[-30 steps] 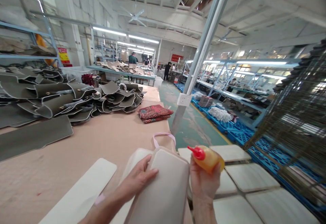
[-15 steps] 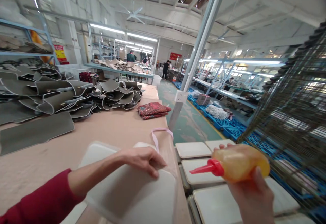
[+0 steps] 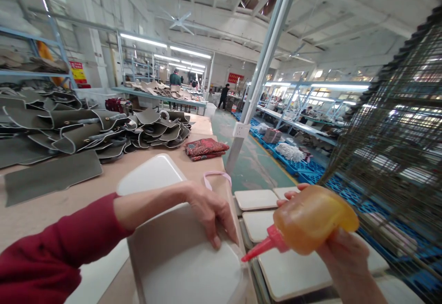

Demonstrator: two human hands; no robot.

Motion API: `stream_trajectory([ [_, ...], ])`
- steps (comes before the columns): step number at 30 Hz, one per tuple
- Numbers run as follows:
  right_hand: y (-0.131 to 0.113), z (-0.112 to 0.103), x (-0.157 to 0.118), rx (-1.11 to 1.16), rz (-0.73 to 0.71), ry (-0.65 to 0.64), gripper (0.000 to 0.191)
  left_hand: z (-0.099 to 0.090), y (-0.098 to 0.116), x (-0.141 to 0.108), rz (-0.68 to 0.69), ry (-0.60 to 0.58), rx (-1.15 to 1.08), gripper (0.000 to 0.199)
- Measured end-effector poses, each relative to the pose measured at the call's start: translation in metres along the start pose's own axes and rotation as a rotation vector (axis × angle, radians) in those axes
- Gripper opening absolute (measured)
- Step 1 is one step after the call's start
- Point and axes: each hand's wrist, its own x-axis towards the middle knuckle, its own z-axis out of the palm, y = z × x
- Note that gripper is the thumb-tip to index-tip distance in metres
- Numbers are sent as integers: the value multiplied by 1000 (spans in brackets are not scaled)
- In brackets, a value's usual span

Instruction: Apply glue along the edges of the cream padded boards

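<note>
**Beige panel pinned at the table edge, glue bottle tipped beside it**

At far left, grey cut pieces (image 3: 86, 133) are seen heaped on the table (image 3: 51, 207), with one flat grey sheet (image 3: 51, 175) lying apart in front of them. Further along, a white panel (image 3: 150, 175) lies flat behind the red sleeve (image 3: 58, 248). The left hand (image 3: 210, 212) is laid palm down on a beige panel (image 3: 179, 258) (a lighter face shows at its near end), with the fingers (image 3: 221, 230) spread and pressed onto its right edge, not closed around it. That panel rests on the table's right edge. Behind the hand, a pink loop (image 3: 217, 177) and a folded red patterned cloth (image 3: 205, 149) are seen. To the right, an amber squeeze bottle (image 3: 311, 219) is gripped in the right hand (image 3: 341, 253), fingers wrapped about its body; its red nozzle (image 3: 262, 248) is pointed down-left, the tip just beside the beige panel's corner. Below the bottle, white boards (image 3: 293, 271) are laid in rows.
</note>
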Motion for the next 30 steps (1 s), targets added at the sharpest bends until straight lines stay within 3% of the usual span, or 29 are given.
stream_trajectory([
  [4, -4, 6, -8, -12, -20, -119, 72, 0, -1, 5, 26, -91, 1, 36],
  [10, -16, 30, -26, 25, 114, -48, 67, -4, -19, 12, 9, -215, -16, 62],
  [17, -13, 17, -29, 18, 71, 19, 78, -3, -16, 1, -14, -150, -36, 55],
  [25, -14, 38, -48, -20, 97, 272, 78, -10, -24, -14, -35, 10, -74, 58],
  [30, 8, 7, -46, -69, -53, 160, 69, -15, -27, -20, -38, 105, -75, 51],
])
